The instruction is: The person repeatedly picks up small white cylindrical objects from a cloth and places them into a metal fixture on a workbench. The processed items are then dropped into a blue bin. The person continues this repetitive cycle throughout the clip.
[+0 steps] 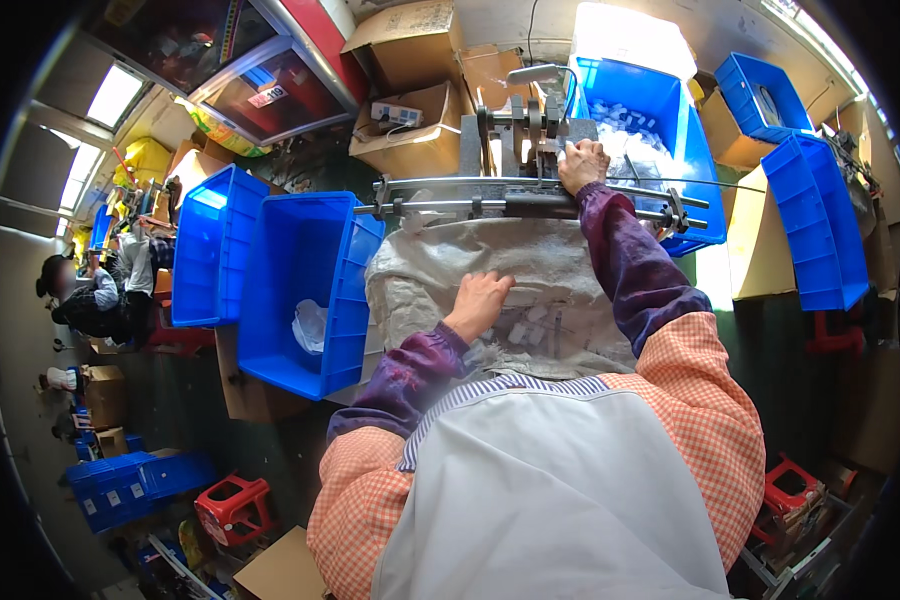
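My right hand (584, 165) is up at the bench machine (530, 140), its fingers closed next to the wheels. Whatever is between the fingertips is too small to make out. Lower and to the left, my left hand (478, 303) rests over the grey cloth (440, 255) with its fingers stretched to the right and nothing visible in them. Several small clear plastic pieces (538, 328) lie in the fold of the cloth beside it. Metal rods (440, 207) run across the front of the machine, between my two hands.
Right of the machine stands a blue bin (705, 150) of whitish pieces. A deep blue bin (280, 300) at the left holds a clear plastic bag (310, 326). Cardboard boxes (400, 140) stand behind. Another person (105, 290) sits at far left, near red stools (235, 507).
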The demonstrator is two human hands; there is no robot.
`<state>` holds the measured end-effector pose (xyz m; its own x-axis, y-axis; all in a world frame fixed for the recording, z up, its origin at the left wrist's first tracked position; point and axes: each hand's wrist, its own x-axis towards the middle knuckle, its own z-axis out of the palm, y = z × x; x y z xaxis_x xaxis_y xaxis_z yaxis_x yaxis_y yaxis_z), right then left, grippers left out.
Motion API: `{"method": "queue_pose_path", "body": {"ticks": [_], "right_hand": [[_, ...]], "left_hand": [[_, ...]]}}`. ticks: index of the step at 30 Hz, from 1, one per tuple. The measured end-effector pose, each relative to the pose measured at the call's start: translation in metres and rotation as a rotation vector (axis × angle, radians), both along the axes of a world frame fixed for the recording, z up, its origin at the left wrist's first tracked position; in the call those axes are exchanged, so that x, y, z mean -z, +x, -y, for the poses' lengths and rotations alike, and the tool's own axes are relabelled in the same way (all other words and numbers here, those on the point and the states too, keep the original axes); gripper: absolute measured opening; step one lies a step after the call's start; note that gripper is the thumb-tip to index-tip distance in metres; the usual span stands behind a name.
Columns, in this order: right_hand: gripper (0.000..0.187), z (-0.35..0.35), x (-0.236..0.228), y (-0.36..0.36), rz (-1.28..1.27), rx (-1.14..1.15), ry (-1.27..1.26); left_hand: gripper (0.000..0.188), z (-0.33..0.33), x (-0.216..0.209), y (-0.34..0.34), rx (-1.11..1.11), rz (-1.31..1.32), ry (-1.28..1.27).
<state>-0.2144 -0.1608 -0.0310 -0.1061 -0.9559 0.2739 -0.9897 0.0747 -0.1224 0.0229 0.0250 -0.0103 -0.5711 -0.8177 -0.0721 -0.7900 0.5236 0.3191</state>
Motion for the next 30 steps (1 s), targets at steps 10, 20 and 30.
{"method": "queue_pose_path", "body": {"ticks": [10, 20, 30], "right_hand": [[0.026, -0.003, -0.012, 0.024, -0.03, -0.014, 0.031], [0.024, 0.013, -0.015, -0.048, -0.029, -0.03, 0.228], [0.035, -0.053, -0.098, -0.042, 0.535, -0.27, 0.437]], "left_hand": [[0.011, 0.01, -0.004, -0.007, -0.123, -0.568, -0.086], [0.01, 0.015, -0.04, -0.018, -0.361, -0.843, 0.069], [0.01, 0.028, -0.035, -0.039, -0.387, -1.332, 0.339]]}}
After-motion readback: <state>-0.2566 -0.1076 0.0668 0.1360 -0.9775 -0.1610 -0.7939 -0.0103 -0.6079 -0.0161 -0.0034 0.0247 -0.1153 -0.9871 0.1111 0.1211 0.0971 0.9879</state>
